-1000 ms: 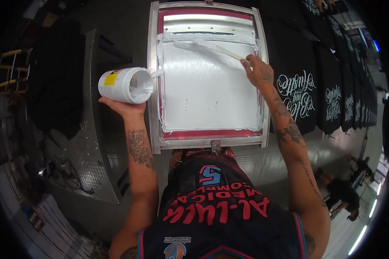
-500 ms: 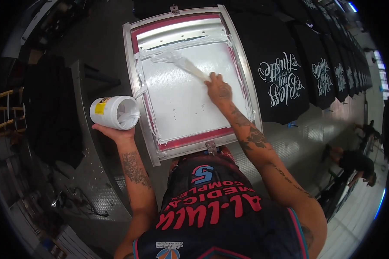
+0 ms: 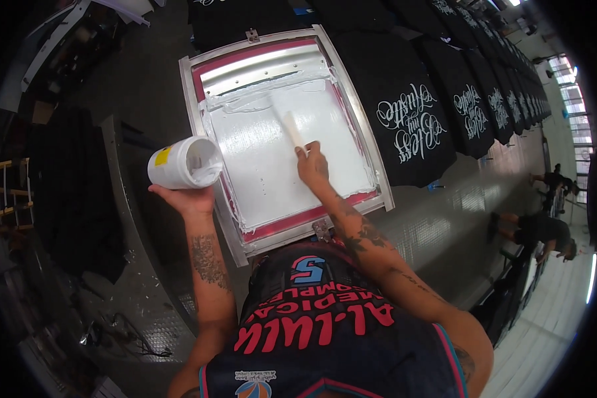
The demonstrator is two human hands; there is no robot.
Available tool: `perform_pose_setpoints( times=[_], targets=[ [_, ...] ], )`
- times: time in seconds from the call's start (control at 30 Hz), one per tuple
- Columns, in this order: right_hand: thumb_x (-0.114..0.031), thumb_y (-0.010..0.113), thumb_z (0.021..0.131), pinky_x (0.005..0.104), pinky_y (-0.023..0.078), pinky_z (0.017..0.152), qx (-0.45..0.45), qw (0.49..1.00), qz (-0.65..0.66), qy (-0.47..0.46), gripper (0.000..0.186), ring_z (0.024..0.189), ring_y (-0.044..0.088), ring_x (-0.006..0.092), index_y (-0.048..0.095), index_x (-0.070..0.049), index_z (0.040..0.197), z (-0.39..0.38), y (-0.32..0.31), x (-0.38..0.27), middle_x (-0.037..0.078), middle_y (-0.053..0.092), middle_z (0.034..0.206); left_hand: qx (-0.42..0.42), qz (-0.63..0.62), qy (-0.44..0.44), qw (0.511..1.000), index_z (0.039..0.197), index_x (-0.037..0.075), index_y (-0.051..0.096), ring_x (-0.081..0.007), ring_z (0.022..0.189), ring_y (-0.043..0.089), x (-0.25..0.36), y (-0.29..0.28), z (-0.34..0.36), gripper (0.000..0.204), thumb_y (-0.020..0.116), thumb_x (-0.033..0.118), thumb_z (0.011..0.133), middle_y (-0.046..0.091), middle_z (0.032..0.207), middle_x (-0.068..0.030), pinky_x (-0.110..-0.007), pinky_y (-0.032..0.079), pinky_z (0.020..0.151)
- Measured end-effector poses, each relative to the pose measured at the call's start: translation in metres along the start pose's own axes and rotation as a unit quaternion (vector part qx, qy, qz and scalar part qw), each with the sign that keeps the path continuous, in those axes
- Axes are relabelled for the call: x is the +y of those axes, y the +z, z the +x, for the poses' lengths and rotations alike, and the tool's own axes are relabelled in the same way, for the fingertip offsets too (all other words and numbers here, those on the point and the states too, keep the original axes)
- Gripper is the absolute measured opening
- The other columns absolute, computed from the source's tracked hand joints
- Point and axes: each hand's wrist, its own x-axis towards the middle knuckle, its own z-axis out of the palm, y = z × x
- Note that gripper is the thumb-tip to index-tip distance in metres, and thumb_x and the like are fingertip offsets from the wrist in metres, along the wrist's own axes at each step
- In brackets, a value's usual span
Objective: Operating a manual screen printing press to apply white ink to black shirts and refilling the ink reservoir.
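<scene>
A white screen-printing frame with silver rails [image 3: 361, 126] lies in front of me, its mesh [image 3: 265, 159] coated with white ink. My right hand [image 3: 313, 164] grips the pale handle of a spatula [image 3: 296, 130] above the mesh; its far end is blurred, so I cannot tell whether it touches the ink. At the frame's left side, my left hand [image 3: 192, 197] supports a white plastic tub [image 3: 169, 164] from below. The tub is tipped sideways with its mouth towards the frame, and white ink coats its inside. Thick ink ridges [image 3: 245, 103] lie along the far part of the mesh.
A metal bar [image 3: 265, 66] spans the frame's far end. Printed black shirts [image 3: 411, 126] line up to the right. Dark cloth [image 3: 79, 192] hangs at the left beside a grey table [image 3: 139, 225]. Another person [image 3: 540, 229] bends over at the far right.
My right hand has drawn the spatula left and nearer to me, with its handle now more upright. The tub stays in my left hand, and the whole view has shifted slightly.
</scene>
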Motion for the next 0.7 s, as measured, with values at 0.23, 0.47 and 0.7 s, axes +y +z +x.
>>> perform_pose_setpoints(
  times=[0.23,0.47,0.7],
  targets=[
    [-0.019,0.056,0.103,0.0205,0.037,0.054,-0.002,0.949,0.284,-0.140,0.016,0.063,0.044,0.0030,0.054,-0.003,0.106,-0.068,-0.065,0.011,-0.001,0.053,0.075,0.002,-0.012,-0.015,1.000,0.151,0.018,0.039,-0.0286,0.137,0.048,-0.014,0.015,0.019,0.111,0.031,0.097,0.073,0.050,0.149,-0.0064,-0.048,0.040,0.115],
    [-0.016,0.052,0.104,0.0179,0.030,0.045,-0.057,0.871,0.434,-0.224,0.018,0.053,0.038,0.0016,0.048,-0.005,0.117,-0.117,-0.104,-0.048,-0.002,0.049,0.077,-0.053,-0.060,-0.103,0.991,0.151,0.018,0.040,-0.0245,0.137,0.048,-0.056,0.062,0.008,0.105,0.022,0.092,0.080,0.049,0.150,-0.0048,-0.043,0.042,0.115],
    [-0.012,0.054,0.104,0.0198,0.039,0.066,-0.033,0.873,0.364,-0.324,0.026,0.076,0.046,0.0043,0.044,-0.001,0.125,-0.119,-0.083,-0.075,0.003,0.053,0.095,-0.137,-0.126,-0.179,0.966,0.150,0.018,0.041,-0.0216,0.129,0.057,-0.080,0.099,-0.018,0.100,0.027,0.090,0.082,0.054,0.145,-0.0033,-0.038,0.051,0.107]
  ],
)
